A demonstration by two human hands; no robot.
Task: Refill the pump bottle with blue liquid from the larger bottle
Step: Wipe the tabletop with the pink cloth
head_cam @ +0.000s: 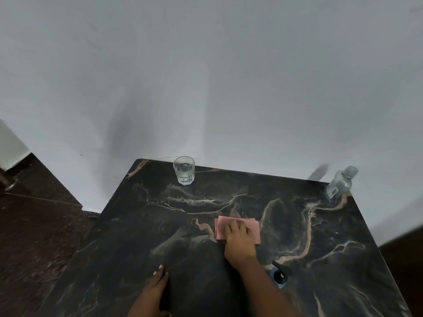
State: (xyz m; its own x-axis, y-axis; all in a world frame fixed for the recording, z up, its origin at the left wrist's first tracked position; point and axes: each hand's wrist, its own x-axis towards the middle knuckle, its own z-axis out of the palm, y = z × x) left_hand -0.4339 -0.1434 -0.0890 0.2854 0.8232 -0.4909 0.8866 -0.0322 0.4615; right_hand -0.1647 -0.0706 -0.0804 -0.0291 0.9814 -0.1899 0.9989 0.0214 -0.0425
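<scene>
Mid-table, on the dark marble top (142, 225): wiping with a folded pink cloth (223, 227), right hand (239, 239) flat on it, fingers straight. Left hand (158, 282) resting flat near the front edge, holding nothing. Looks like clean-up; pump bottle (281, 274) near right, capped, clear bottle (338, 185) far right; next calls for checking for leftover drips.

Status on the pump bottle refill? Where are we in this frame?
Done, by the look of it: the pump bottle stands upright with its pump head on, blue visible at its shoulder; how full it is cannot be seen. In hand: the right hand presses flat on a pink cloth on the marble table, apparently wiping. The left hand rests on the table. Left: finishing the wipe. No larger blue bottle is in view.
</scene>
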